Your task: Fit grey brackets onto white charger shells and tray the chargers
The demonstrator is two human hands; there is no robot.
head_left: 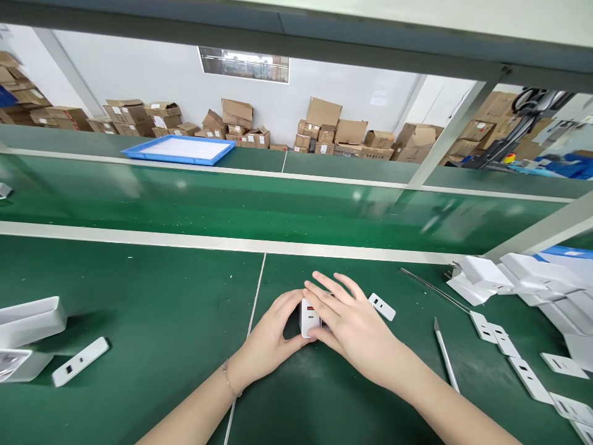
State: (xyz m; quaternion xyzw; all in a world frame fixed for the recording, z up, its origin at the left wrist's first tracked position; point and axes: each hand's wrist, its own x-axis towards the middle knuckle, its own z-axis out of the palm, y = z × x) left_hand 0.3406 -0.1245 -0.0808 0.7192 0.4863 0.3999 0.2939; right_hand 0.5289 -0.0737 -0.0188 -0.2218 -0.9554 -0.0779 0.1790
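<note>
A small white USB charger (pixel 310 317) stands on the green bench, its port face with a red-lined slot and a smaller slot turned towards me. My left hand (pixel 274 334) grips it from the left, thumb at the bottom edge and fingers at the top. From the right, my right hand (pixel 352 327) pinches it between thumb and index finger, with the other fingers stretched out above. Part of the charger is hidden by both hands. Just beyond my right hand lies a white faceplate (pixel 383 307) with port holes.
White charger housings (pixel 482 275) are heaped at the right, with several faceplates (pixel 529 378), tweezers (pixel 433 287) and a white pen-like tool (pixel 445 353) nearer. At the left are open white housings (pixel 32 321) and a loose faceplate (pixel 79 361). A blue-rimmed tray (pixel 215 159) sits on the shelf behind.
</note>
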